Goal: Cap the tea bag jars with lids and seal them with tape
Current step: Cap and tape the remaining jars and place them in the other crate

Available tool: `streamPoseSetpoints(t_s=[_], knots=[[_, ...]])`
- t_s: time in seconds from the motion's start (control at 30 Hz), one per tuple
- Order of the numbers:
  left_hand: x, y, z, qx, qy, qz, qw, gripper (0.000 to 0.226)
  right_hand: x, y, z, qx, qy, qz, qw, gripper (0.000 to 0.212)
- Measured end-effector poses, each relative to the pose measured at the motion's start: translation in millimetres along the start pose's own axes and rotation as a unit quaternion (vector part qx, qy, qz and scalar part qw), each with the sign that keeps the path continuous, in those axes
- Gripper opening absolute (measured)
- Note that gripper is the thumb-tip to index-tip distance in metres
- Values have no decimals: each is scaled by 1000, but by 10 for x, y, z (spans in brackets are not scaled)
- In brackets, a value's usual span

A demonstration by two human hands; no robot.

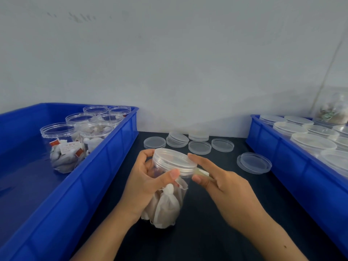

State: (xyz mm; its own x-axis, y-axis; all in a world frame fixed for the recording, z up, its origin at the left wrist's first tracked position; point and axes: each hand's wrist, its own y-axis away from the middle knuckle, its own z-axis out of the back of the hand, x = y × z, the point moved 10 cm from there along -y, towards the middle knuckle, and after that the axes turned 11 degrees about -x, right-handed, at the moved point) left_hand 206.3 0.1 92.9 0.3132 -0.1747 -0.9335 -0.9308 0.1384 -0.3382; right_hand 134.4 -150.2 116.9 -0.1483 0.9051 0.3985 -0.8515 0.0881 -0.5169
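Gripping the capped tea bag jar (167, 187) steady, the left hand (145, 183) should turn it slowly while the right hand (226, 187) pinches the tape strip (202, 173) taut against the lid (174, 161) seam.

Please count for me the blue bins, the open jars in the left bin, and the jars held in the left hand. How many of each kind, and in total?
Blue bins: 2
Open jars in the left bin: 6
Jars held in the left hand: 1
Total: 9

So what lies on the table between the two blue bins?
Head view: loose clear lids on the dark table, plus the held jar between both hands, left, right.
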Motion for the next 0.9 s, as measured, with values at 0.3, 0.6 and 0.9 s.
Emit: streamPoseSetpoints(t_s=[0.3,0.6,0.9], knots=[[95,-29,-111,38,28,47,998,83,-152,-4,-39,45,-53,-48,996,43],[59,55,-187,43,4,44,998,59,-166,23,15,8,-68,-65,996,47],[-172,214,-96,-63,-187,-76,977,93,107,47,78,-5,8,18,1000,72]])
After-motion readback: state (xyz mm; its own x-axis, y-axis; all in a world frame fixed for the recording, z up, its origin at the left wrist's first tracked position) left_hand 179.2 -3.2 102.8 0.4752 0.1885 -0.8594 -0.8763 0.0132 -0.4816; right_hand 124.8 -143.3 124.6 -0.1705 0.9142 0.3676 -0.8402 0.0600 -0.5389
